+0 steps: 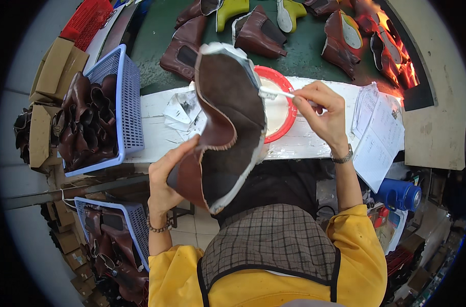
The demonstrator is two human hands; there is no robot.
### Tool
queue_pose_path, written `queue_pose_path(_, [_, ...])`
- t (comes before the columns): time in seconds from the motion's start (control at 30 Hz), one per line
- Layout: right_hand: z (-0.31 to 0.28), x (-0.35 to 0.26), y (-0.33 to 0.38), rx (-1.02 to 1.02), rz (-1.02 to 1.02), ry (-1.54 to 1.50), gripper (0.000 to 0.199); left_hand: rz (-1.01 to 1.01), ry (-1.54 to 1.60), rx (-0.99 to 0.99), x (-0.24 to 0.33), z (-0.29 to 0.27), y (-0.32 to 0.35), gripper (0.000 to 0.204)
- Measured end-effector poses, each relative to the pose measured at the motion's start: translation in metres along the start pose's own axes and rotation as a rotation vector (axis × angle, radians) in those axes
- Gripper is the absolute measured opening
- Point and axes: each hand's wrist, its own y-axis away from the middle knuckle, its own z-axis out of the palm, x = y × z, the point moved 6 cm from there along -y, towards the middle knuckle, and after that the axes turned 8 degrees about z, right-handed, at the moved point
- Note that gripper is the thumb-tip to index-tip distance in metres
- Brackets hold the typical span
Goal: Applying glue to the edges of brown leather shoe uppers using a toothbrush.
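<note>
My left hand (164,176) is closed on the lower left part of a brown leather boot upper (235,92), which is held up with its dark suede-like inside toward me. A whitish band runs along the upper's edge. In my right hand (322,110), a small white-handled brush (280,93) is pinched between thumb and fingers. Its head meets the right edge of the upper. Behind the upper stands a red basin (290,125) of creamy white liquid, partly hidden by it.
Several brown boots (256,33) and yellow-green lasts (232,13) lie on the green surface beyond the white table (156,112). An orange glow (406,66) lights the far right. Blue baskets (133,110) of uppers stand left. Papers (378,138) overhang the right side, above a blue cylindrical object (396,194).
</note>
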Motion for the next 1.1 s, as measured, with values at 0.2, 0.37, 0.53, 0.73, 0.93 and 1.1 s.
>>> queue_pose_path(0.2, [-0.003, -0.013, -0.028, 0.078, -0.225, 0.062, 0.018, 0.022, -0.011, -0.021, 0.006, -0.003, 0.001, 0.063])
queue_pose_path(0.37, [0.005, -0.015, 0.002, -0.024, -0.121, -0.001, 0.018, 0.02, -0.192, 0.143, 0.017, -0.004, -0.004, 0.064])
queue_pose_path(0.53, [0.004, -0.012, 0.012, -0.064, 0.033, -0.023, 0.014, 0.052, -0.182, 0.198, 0.016, -0.004, -0.004, 0.064])
queue_pose_path(0.73, [-0.012, -0.025, 0.001, 0.168, -0.087, 0.042, 0.012, 0.078, -0.293, 0.207, 0.029, 0.001, -0.013, 0.066])
queue_pose_path(0.93, [-0.006, -0.025, 0.006, 0.078, -0.065, 0.011, 0.014, 0.093, -0.257, 0.209, 0.031, 0.007, -0.016, 0.066])
queue_pose_path(1.1, [-0.011, -0.033, -0.003, 0.181, -0.244, 0.051, 0.019, 0.124, -0.29, 0.263, 0.036, 0.01, -0.025, 0.066])
